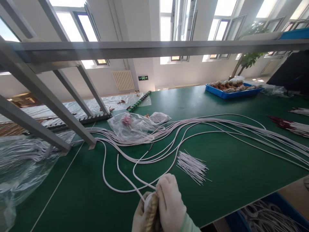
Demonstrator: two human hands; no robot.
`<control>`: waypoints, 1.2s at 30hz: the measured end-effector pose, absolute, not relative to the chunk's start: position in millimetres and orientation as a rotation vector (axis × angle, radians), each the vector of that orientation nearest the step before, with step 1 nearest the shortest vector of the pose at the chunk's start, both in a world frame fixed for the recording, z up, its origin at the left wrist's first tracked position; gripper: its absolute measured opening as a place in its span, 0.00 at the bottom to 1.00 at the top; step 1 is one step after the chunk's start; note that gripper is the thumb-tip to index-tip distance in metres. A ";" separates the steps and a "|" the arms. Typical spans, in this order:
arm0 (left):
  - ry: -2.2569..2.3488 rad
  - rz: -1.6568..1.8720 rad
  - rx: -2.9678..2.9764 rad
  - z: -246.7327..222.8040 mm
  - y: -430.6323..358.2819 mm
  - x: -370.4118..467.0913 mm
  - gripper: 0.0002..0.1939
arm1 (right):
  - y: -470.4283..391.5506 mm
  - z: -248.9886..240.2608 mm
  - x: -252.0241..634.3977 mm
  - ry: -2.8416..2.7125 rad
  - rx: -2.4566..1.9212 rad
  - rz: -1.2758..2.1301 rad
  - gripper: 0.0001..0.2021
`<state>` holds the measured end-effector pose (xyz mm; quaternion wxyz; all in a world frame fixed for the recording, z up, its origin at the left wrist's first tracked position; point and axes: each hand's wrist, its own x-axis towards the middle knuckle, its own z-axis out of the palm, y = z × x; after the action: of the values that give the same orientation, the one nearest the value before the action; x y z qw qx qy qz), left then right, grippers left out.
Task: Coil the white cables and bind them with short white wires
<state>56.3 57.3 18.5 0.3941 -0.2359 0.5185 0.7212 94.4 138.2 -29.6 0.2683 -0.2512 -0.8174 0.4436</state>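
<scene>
Item: white cable, near end gripped at the green table's front edge by gloved right hand and left hand, apparently being coiled; next wrap calls for slack from the loose cable bundle.

Left hand mostly behind right hand

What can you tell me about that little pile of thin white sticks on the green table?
The pile of thin white strips lies flat on the green table, just beyond the gloved right hand and apart from it. The pieces are short, straight and pale, like cut wire or ties. They fan out loosely, with the ends toward the right spreading widest. Long white cables curve past close by, and whether they touch the pile cannot be told.
</scene>
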 end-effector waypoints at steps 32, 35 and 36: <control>1.700 2.018 -0.455 -33.2 61.5 56.2 0.13 | 145.5 -29.3 100.4 -2.095 -0.751 1.665 0.26; 1.809 1.991 -0.364 -26.5 64.7 58.2 0.15 | 138.2 -46.3 99.8 -2.313 -0.692 1.253 0.25; 1.776 2.009 -0.337 -23.4 65.6 58.4 0.16 | 136.6 -50.9 98.3 -2.367 -0.692 1.098 0.26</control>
<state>58.4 65.6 -23.4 0.2175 -0.1219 0.6414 0.7255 98.3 136.6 -50.9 0.2193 -0.2500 -0.8555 0.3968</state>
